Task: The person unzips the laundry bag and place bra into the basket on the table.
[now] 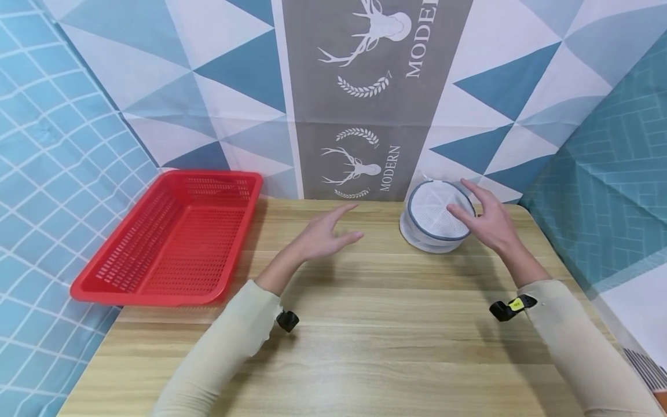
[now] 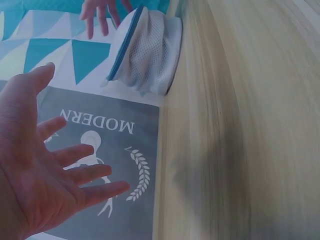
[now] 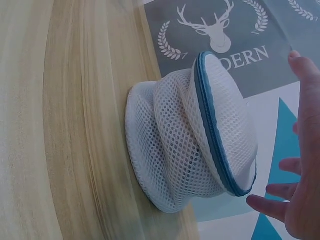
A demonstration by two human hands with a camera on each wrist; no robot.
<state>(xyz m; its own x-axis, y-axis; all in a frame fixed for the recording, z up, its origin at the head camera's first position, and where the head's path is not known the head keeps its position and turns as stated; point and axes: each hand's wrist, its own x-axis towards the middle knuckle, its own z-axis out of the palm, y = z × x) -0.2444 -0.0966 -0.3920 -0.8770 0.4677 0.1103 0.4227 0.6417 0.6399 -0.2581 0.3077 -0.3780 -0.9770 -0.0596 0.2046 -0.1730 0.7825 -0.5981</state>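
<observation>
A round white mesh laundry bag [image 1: 440, 211] with a blue-grey zip round its top stands at the back right of the table. In the right wrist view the mesh laundry bag [image 3: 175, 135] sags in folds down its side. My right hand [image 1: 490, 220] is at the bag's upper right, fingers spread and holding nothing. Over the middle of the table, my left hand [image 1: 325, 234] hovers with thumb and fingers apart. The left wrist view shows that left hand [image 2: 50, 165] with nothing in it, apart from the bag.
A red plastic basket [image 1: 229, 278] with slotted walls stands on the left of the wooden table [image 1: 365, 347]. Patterned cloth [image 1: 245, 75] covers the wall right behind the table. Blue tiled sheets hang on both sides.
</observation>
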